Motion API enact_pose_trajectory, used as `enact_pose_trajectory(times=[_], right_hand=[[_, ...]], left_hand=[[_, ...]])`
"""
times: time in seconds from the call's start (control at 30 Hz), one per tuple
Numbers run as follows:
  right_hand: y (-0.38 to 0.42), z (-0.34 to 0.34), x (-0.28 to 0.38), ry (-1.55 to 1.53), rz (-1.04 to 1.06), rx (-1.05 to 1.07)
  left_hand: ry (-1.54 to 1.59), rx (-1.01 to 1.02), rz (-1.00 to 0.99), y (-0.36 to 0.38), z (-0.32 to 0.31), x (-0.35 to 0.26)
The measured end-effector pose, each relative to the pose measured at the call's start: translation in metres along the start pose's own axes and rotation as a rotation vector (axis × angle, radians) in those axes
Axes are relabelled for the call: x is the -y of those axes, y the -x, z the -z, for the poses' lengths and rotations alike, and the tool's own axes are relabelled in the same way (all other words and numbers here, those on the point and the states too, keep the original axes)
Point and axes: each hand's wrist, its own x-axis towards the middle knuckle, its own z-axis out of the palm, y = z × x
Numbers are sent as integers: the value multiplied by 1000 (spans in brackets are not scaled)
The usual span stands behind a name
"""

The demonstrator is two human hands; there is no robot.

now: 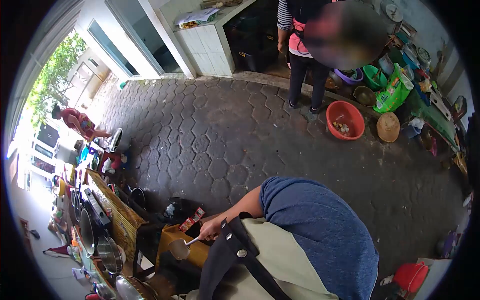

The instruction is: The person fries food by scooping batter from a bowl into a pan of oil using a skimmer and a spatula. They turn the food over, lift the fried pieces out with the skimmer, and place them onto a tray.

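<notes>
My right hand (210, 229) is closed around the pale handle of a small ladle (179, 249). The ladle's round bowl hangs to the left of the fingers, over a yellow-brown surface (172, 235). Just above the hand are red and white packets (192, 219). A blue sleeve and a light apron with dark straps fill much of the lower view. My left hand does not show.
Pans (109, 254) and other kitchenware crowd a bench at lower left. A person in red (75, 120) bends at far left; another person (307, 65) stands at the top. Near them are an orange basin (345, 121), a woven basket (388, 127) and a green bag (395, 90).
</notes>
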Motion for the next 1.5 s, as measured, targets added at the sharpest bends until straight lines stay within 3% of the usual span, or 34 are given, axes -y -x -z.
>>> enact_pose_trajectory(times=[0.27, 0.37, 0.43, 0.47, 0.5, 0.53, 0.57, 0.6, 0.63, 0.67, 0.73, 0.8, 1.07, 1.33, 1.4, 1.5], right_hand=[[-5, 12, -3, 108, 182, 158], [-14, 20, -12, 160, 167, 299], [-46, 36, -25, 232, 466, 885], [-39, 37, -34, -106, 131, 740], [-51, 42, -48, -464, -128, 718], [-27, 28, -31, 55, 260, 573], [-40, 18, -41, -153, 6, 405], [-45, 23, -44, -116, -226, 192], [-23, -8, -14, 43, -213, 60], [-37, 1, -24, -29, -215, 200], [-51, -11, -31, 31, -239, 95], [-73, -18, -42, 84, -326, 156], [-160, -117, -84, 274, -503, 327], [-268, -227, -164, 645, -393, 298], [-285, -250, -181, 865, -261, 273], [-300, -283, -189, 1104, -226, 305]], left_hand=[[-58, -5, -364, -17, -11, 0], [-168, -61, -438, 19, 44, 2], [-324, -163, -430, 92, 127, -6], [-414, -241, -370, 134, 159, -9], [-105, -239, 96, 158, 163, -35], [251, -284, 519, 125, 114, -114], [375, -480, 581, 123, 111, -110], [701, -570, 1046, 120, 124, -116], [839, -528, 1078, 123, 124, -130], [919, -528, 1015, 133, 126, -126], [797, -644, 979, 145, 119, -158], [756, -781, 1059, 155, 119, -186], [491, -841, 1189, 194, 160, -194], [343, -871, 1117, 189, 188, -187], [325, -888, 1102, 187, 195, -179], [267, -870, 1070, 182, 203, -172]])
